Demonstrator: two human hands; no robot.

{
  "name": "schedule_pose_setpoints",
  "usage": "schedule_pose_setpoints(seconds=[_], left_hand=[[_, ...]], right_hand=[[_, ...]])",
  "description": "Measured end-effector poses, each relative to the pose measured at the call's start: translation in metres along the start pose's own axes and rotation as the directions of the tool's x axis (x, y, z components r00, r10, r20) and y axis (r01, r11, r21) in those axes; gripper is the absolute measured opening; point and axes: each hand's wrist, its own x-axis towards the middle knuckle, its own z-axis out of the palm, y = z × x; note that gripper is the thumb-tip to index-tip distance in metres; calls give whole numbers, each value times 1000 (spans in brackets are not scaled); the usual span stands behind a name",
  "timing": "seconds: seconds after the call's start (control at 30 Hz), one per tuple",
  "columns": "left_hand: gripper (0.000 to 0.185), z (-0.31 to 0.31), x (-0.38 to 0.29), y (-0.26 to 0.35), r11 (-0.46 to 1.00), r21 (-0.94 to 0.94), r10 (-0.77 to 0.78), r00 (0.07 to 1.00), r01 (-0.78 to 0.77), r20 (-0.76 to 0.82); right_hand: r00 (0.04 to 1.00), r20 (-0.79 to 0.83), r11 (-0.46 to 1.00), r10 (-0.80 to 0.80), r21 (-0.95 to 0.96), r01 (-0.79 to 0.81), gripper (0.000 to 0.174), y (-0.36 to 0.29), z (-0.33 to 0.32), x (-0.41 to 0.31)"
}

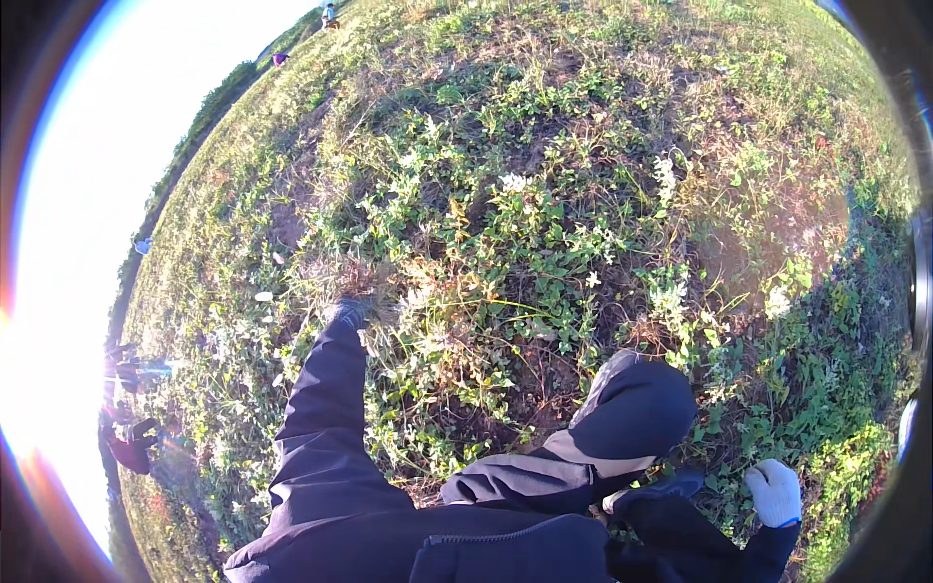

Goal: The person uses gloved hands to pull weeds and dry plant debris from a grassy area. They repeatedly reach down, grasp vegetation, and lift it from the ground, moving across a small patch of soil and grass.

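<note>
My left arm, in a dark sleeve, reaches out over the weeds. My left hand [350,312], in a greyish glove in shade, is at a tuft of dry, brownish plant stalks [357,278] and seems closed around it; the fingers are hard to make out. Low on the right is my right hand [774,492], in a white knit glove with a blue cuff edge. It is curled, with no object showing in it, beside green leafy weeds [736,444]. Between the hands, my bent knee [645,408] in dark trousers rises over the plants.
Dense weeds with whitish flower heads [665,178] and patches of bare soil [543,375] cover the sloping ground. Several people are far off, one in dark red [131,452] at the left edge. Strong sun glare fills the left side.
</note>
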Motion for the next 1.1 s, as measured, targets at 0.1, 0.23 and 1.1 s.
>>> schedule_pose_setpoints(seconds=[0.1,0.23,1.1], left_hand=[[38,-15,10,8,990,71,119,992,-121,34],[38,-21,20,15,960,149,227,971,-235,73],[38,-90,-20,30,961,-271,-34,998,49,59]], right_hand=[[1000,-1,999,-12,-38,12,21,-6,-2,-1],[999,-37,998,-32,-60,30,22,-7,0,-6],[994,-53,995,93,36,-91,21,-7,-4,-38]])
